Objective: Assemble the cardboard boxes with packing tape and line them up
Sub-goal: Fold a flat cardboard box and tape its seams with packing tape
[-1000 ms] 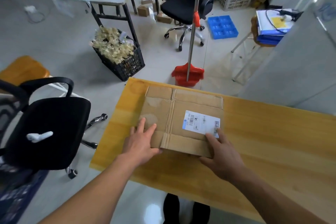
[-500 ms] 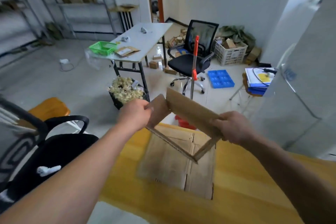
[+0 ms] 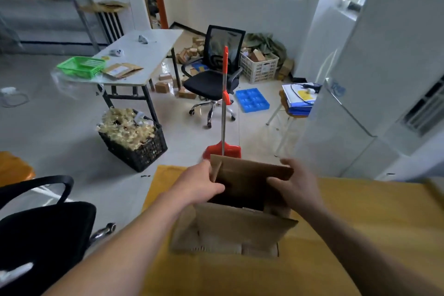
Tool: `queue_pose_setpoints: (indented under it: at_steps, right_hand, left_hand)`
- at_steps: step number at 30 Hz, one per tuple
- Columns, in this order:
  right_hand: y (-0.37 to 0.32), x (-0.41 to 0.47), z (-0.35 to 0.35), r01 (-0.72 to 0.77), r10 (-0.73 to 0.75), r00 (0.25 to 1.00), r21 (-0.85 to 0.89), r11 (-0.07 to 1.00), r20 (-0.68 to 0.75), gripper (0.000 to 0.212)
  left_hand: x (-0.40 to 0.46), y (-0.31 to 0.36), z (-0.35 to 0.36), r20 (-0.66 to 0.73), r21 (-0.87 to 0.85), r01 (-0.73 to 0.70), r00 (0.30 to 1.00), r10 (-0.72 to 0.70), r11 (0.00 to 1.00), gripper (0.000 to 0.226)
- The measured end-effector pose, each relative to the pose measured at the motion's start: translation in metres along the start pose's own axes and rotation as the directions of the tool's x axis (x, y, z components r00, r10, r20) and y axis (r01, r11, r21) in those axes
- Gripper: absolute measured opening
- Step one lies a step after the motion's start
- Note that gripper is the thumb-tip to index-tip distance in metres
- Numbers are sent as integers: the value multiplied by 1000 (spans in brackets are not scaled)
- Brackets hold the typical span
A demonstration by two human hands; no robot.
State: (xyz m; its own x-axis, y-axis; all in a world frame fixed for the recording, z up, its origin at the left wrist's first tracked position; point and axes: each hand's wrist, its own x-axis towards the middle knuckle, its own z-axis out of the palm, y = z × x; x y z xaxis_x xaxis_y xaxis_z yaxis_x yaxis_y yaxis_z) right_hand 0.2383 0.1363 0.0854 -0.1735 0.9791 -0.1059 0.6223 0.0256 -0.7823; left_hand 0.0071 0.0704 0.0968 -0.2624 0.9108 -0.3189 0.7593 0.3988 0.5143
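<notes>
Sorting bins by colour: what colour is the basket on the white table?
Green basket, seen in the head view.

- My left hand grips the left wall of the opened cardboard box; my right hand holds its right side.
- The box stands over a flattened carton on the yellow table (the picture is blurred).
- A red dustpan stands just beyond.

Single head-worn wide view, forward and down, close over the wooden table.
</notes>
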Motion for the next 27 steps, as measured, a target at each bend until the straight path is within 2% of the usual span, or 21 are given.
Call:
queue_pose_setpoints:
  at_steps: [3, 6, 8, 9, 10, 12, 13, 14, 16, 18, 20, 22, 23, 27]
  right_hand:
    - [13, -6, 11, 4, -6, 1000, 64, 998, 23, 72]
    - [23, -5, 9, -9, -16, 996, 272, 962, 92, 58]
    - [26, -3, 2, -45, -8, 992, 408, 912, 127, 43]
    - [26, -3, -1, -52, -13, 990, 441, 896, 143, 46]
    - [27, -3, -2, -50, -17, 989, 442, 896, 148, 53]
    - [27, -4, -2, -27, -15, 993, 352, 936, 115, 55]
    - [26, -5, -1, -4, -22, 995, 277, 961, 92, 52]
    - [27, -6, 1, 13, -27, 997, 185, 983, 76, 47]
    - [30, -10, 6, 47, -47, 999, -41, 998, 14, 34]
    - [36, -18, 19, 60, -68, 996, -124, 991, -64, 17]
    - [43, -27, 35, -1, 5, 992, 30, 1000, -127, 3]
    - [48, -30, 45, -66, 103, 983, 230, 971, -152, 9]
    - [49, -30, 47, -96, 141, 978, 270, 958, -154, 14]
    - [54, -26, 42, -147, 178, 979, 272, 951, -95, 52]
  left_hand:
    - [8, -9, 3, 104, -14, -140, 985, 141, 990, 49]
    - [11, -20, -6, 267, -87, -233, 931, 248, 968, 93]
    - [10, -24, -12, 389, -95, -289, 870, 303, 953, 96]
    - [10, -27, -13, 408, -74, -313, 857, 315, 947, 91]
    - [12, -29, -11, 375, -47, -327, 870, 320, 944, 82]
    - [16, -33, -1, 148, -5, -317, 938, 314, 948, 53]
    - [17, -35, 6, 30, -9, -289, 957, 289, 957, 48]
    - [17, -38, 13, -46, -45, -234, 972, 232, 971, 51]
    - [18, -46, 26, -107, -201, -132, 988, 112, 971, 64]
    - [19, -52, 35, -115, -305, -150, 986, 120, 941, 82]
    - [21, -52, 42, -75, -335, -223, 975, 210, 915, 87]
    - [23, -50, 48, -46, -356, -265, 963, 266, 896, 68]
    - [22, -49, 50, -53, -395, -263, 963, 263, 880, 60]
    - [22, -29, 54, -71, -699, -87, 996, 53, 710, 38]
